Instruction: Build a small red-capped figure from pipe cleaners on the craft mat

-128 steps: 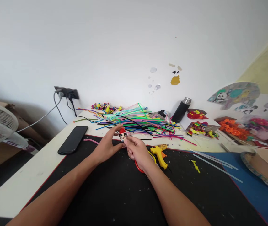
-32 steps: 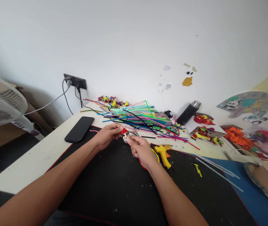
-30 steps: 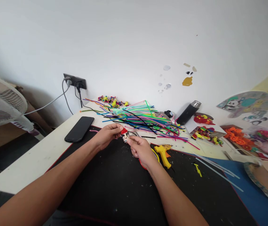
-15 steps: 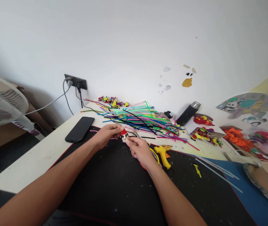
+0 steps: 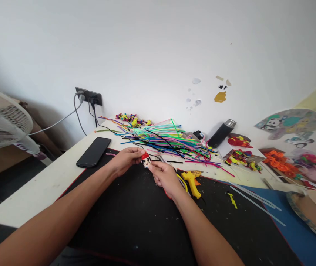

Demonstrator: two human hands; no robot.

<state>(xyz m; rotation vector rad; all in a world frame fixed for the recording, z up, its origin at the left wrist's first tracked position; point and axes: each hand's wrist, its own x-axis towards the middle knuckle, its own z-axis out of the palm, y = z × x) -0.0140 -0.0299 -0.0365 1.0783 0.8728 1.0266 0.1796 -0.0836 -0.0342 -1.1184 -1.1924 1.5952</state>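
Note:
A small figure head (image 5: pixel 146 161) with a red top and a white face with black markings is held up between my two hands, above the black mat (image 5: pixel 113 218). My left hand (image 5: pixel 128 159) pinches its red top from the left. From the lower right, the thumb and fingers of my right hand (image 5: pixel 163 177) grip its bottom edge. Partly hidden behind my right hand are scissors or pliers, of which only a grey metal end and red and yellow loops show. Just right of that hand lies a yellow glue gun (image 5: pixel 192 181).
Many coloured pipe cleaners (image 5: pixel 166 138) are heaped along the wall. A phone (image 5: pixel 94 152) lies at the left and a black flask (image 5: pixel 222 133) leans at the back right. Clear glue sticks (image 5: pixel 258 201) and a yellow piece (image 5: pixel 232 200) rest at the right. A fan (image 5: pixel 5 118) stands far left.
Both hands keep their hold on the figure head, which has tilted very slightly. Everything else stays in place apart from a tiny shift of the camera.

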